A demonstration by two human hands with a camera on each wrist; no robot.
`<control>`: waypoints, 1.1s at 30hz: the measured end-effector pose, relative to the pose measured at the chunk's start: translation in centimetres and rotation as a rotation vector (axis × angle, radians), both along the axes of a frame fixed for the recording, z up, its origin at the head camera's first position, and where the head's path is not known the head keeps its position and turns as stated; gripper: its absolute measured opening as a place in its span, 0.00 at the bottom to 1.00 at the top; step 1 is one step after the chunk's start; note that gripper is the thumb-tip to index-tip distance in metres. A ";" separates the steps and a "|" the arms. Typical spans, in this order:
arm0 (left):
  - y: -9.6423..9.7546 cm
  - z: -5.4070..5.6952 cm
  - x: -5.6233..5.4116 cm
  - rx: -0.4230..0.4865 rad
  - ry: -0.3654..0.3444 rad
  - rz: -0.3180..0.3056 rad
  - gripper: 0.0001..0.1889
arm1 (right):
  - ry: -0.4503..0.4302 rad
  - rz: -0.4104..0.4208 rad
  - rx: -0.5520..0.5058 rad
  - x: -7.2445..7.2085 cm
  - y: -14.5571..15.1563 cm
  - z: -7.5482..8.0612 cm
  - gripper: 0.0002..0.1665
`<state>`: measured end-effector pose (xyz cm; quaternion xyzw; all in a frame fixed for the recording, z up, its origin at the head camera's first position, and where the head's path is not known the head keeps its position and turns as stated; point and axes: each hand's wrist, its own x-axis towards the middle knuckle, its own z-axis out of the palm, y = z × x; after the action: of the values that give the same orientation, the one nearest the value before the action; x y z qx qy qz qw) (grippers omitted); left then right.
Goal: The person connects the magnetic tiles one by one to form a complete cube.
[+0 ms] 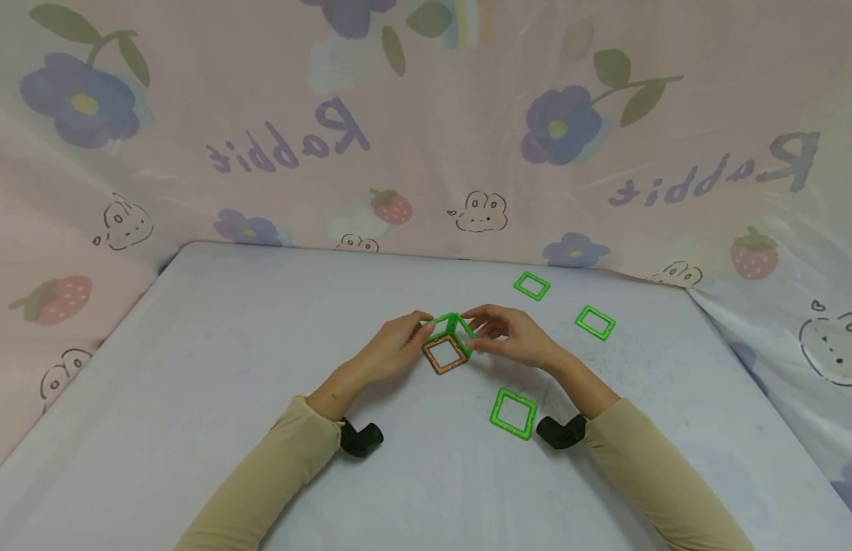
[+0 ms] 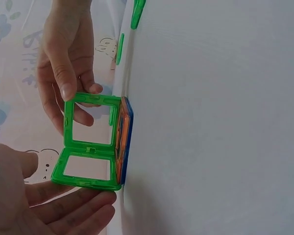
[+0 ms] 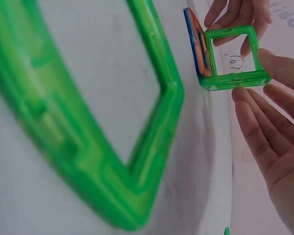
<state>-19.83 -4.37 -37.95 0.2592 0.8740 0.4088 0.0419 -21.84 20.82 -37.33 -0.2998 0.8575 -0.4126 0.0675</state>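
Note:
Two green square magnetic tiles stand upright, joined at a corner, along the edges of a flat orange tile. A blue tile lies against the orange one's underside, as the left wrist view shows. My left hand is at the left green tile, its fairly straight fingers touching the outer face; in the left wrist view its thumb is apart from the tile. My right hand pinches the right green tile near its upper corner, thumb inside and fingers outside.
A loose green square tile lies near my right wrist. Two green rectangular frames, a back one and one farther right, lie beyond my right hand. The white table ends at a printed curtain.

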 end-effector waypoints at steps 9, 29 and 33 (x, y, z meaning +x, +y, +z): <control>-0.1 0.1 0.1 0.002 0.022 0.017 0.18 | 0.008 -0.032 -0.011 -0.1 0.1 -0.1 0.19; 0.1 0.3 0.1 0.005 -0.035 0.022 0.22 | -0.040 -0.165 -0.053 -0.2 -0.7 0.1 0.17; 0.1 0.2 0.1 0.004 -0.029 0.017 0.23 | -0.021 -0.169 -0.044 -0.3 -0.7 0.1 0.17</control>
<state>-19.73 -4.26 -37.76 0.2458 0.8747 0.4146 0.0505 -22.11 20.08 -37.26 -0.2232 0.8698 -0.4386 0.0348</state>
